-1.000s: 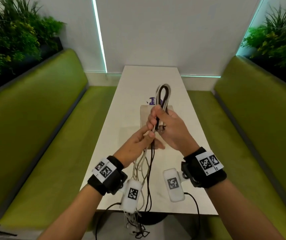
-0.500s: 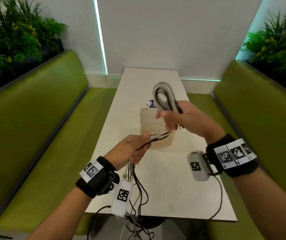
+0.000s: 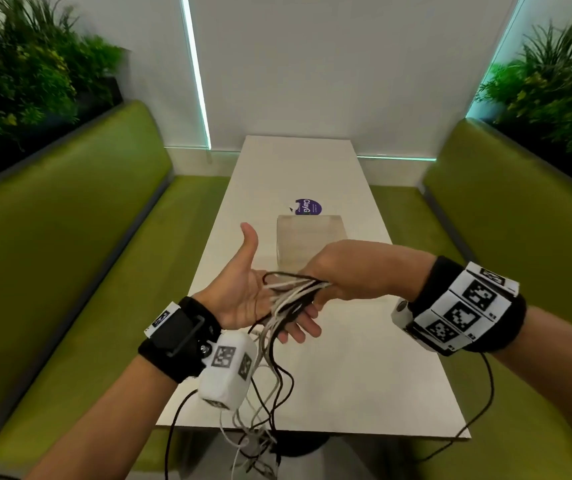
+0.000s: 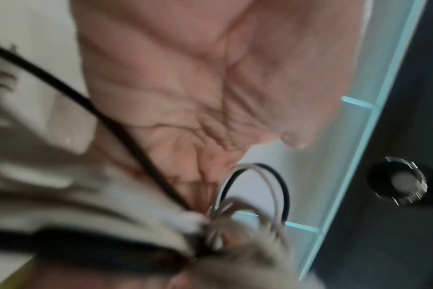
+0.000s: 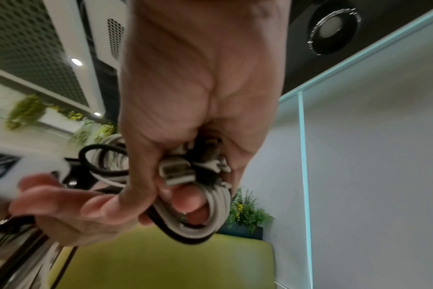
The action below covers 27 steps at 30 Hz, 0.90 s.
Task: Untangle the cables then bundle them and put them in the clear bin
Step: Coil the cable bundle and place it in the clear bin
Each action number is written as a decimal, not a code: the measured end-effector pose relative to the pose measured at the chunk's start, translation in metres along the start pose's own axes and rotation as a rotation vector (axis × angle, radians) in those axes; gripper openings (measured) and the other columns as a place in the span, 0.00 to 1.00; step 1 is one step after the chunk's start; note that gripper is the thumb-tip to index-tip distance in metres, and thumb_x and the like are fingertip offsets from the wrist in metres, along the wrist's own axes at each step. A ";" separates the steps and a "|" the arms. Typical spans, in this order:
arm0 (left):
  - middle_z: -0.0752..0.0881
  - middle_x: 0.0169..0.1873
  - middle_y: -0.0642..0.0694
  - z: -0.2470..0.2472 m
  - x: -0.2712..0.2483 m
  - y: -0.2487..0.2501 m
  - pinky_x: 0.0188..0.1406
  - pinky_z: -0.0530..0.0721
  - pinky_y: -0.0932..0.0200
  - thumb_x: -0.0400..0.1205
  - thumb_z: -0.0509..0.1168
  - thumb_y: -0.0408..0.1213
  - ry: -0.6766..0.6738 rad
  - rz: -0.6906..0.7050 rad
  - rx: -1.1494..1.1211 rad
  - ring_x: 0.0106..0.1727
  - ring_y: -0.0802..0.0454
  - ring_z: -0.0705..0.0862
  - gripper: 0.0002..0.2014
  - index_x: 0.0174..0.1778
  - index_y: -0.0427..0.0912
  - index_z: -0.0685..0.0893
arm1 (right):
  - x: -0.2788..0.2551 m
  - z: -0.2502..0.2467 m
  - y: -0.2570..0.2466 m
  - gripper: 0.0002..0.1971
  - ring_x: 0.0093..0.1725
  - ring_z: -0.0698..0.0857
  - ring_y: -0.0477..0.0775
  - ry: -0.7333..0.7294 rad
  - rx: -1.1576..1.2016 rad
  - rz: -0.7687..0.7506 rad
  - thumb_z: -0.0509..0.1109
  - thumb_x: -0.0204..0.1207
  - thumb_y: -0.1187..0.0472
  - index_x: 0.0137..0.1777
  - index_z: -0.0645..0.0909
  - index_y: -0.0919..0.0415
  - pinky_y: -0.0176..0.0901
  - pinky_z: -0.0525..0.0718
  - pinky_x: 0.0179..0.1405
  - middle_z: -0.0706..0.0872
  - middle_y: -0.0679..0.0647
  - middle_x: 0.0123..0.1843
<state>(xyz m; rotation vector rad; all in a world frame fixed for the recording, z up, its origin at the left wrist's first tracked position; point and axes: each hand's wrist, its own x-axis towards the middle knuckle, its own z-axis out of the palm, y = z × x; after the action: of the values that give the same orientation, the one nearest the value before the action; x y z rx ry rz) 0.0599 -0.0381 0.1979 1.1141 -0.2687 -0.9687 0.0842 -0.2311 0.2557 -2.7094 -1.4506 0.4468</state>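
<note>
My right hand is turned over and grips a coiled bundle of white and black cables, with connector plugs showing between finger and thumb. It crosses onto my left hand, which lies palm up, thumb raised and fingers straight. The cable strands lie across that palm, and in the left wrist view a loop arches past it. Their loose tails hang below the table's near edge. The clear bin stands just beyond both hands, holding nothing I can see.
A long white table runs away from me, with a purple sticker behind the bin. Green benches flank it on both sides, with plants above their backs. Black wrist-camera leads dangle off the near edge.
My right hand swung down and left with the coil and turned over onto my left palm. My left hand let go its pinch on the strands and opened flat.
</note>
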 end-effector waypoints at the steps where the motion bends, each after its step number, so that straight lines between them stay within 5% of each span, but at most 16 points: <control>1: 0.88 0.51 0.27 -0.001 0.000 -0.001 0.45 0.88 0.43 0.60 0.39 0.83 -0.011 -0.035 -0.015 0.46 0.33 0.89 0.63 0.57 0.24 0.84 | 0.001 0.002 -0.002 0.03 0.44 0.83 0.46 0.005 -0.056 -0.010 0.70 0.77 0.59 0.48 0.84 0.54 0.35 0.74 0.42 0.88 0.47 0.45; 3: 0.88 0.51 0.29 0.000 0.001 -0.001 0.47 0.88 0.45 0.64 0.50 0.79 -0.029 -0.071 0.120 0.49 0.35 0.89 0.56 0.58 0.24 0.83 | 0.003 0.007 -0.003 0.05 0.49 0.84 0.51 0.007 -0.136 -0.011 0.68 0.78 0.59 0.51 0.84 0.56 0.40 0.76 0.44 0.88 0.50 0.48; 6: 0.90 0.38 0.39 0.015 0.004 -0.001 0.36 0.86 0.58 0.76 0.68 0.58 0.076 -0.044 0.447 0.36 0.46 0.89 0.27 0.47 0.32 0.82 | 0.004 0.008 0.000 0.06 0.50 0.84 0.53 -0.024 -0.133 0.027 0.67 0.78 0.58 0.51 0.84 0.57 0.44 0.78 0.46 0.87 0.51 0.48; 9: 0.82 0.23 0.48 0.020 0.007 -0.004 0.20 0.75 0.66 0.82 0.66 0.39 0.253 -0.035 0.493 0.19 0.56 0.76 0.10 0.40 0.36 0.81 | 0.004 0.009 0.003 0.07 0.49 0.83 0.54 -0.004 -0.101 0.028 0.68 0.78 0.56 0.51 0.84 0.57 0.48 0.80 0.47 0.86 0.51 0.46; 16: 0.72 0.20 0.51 0.013 0.009 -0.006 0.19 0.65 0.65 0.81 0.63 0.34 0.279 -0.030 0.609 0.17 0.58 0.66 0.06 0.44 0.36 0.82 | 0.009 0.033 0.004 0.07 0.47 0.81 0.55 0.172 -0.199 0.035 0.66 0.79 0.57 0.49 0.84 0.57 0.52 0.79 0.45 0.81 0.51 0.43; 20: 0.70 0.22 0.49 0.005 0.011 -0.009 0.19 0.63 0.65 0.77 0.63 0.40 0.317 -0.081 0.633 0.19 0.56 0.63 0.09 0.43 0.38 0.83 | 0.015 0.053 0.006 0.10 0.49 0.83 0.54 0.278 0.105 0.132 0.73 0.72 0.55 0.51 0.85 0.57 0.48 0.80 0.45 0.87 0.50 0.46; 24: 0.70 0.21 0.49 0.003 0.015 -0.013 0.18 0.62 0.64 0.78 0.64 0.39 0.343 -0.120 0.644 0.18 0.57 0.63 0.09 0.38 0.37 0.79 | 0.021 0.068 0.015 0.13 0.57 0.75 0.58 0.440 -0.234 0.068 0.76 0.65 0.47 0.42 0.87 0.55 0.51 0.74 0.53 0.81 0.56 0.55; 27: 0.70 0.20 0.50 0.007 0.021 -0.014 0.18 0.61 0.65 0.82 0.62 0.34 0.332 -0.131 0.681 0.18 0.58 0.63 0.09 0.35 0.38 0.78 | 0.026 0.067 0.009 0.13 0.50 0.83 0.59 0.296 -0.309 0.063 0.76 0.67 0.49 0.42 0.86 0.59 0.52 0.79 0.51 0.87 0.56 0.48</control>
<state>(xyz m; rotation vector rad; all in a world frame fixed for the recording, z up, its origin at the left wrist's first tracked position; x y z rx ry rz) 0.0602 -0.0598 0.1838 1.9122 -0.2629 -0.8028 0.0872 -0.2217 0.1844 -2.8941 -1.4567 -0.1910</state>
